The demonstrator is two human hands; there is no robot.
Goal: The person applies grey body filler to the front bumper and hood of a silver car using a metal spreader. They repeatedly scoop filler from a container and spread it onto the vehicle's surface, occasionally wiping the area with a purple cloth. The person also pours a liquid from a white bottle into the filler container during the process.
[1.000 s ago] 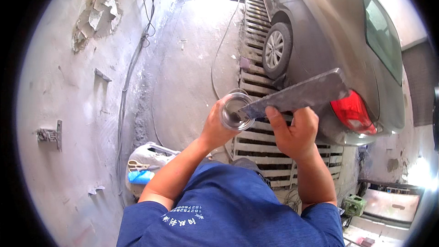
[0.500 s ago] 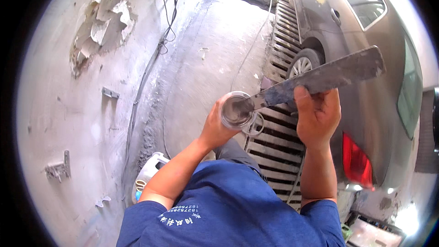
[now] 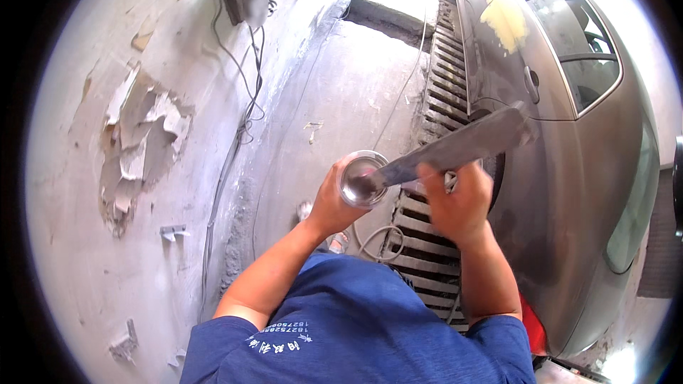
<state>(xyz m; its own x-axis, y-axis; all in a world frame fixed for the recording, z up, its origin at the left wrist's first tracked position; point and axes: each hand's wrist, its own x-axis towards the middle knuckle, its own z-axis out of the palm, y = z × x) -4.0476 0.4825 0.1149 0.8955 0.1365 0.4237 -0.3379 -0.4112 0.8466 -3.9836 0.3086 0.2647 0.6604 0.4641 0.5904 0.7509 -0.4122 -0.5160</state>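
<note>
Clear cup point(image 3: 354, 183) in front of blue shirt point(image 3: 348, 327), L hand point(image 3: 330, 203) wrapped round it; R hand point(image 3: 461, 203) clamped on grey spatula point(image 3: 480, 139), narrow end at cup's mouth. Prob. stirring: keep cup steady, scrape sides w/ slow turns.

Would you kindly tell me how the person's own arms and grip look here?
The left sleeve and right sleeve are short and blue, matching the shirt, which has white print. Both forearms are bare. The left grip and right grip are ungloved hands; no watch or bracelet shows.
</note>
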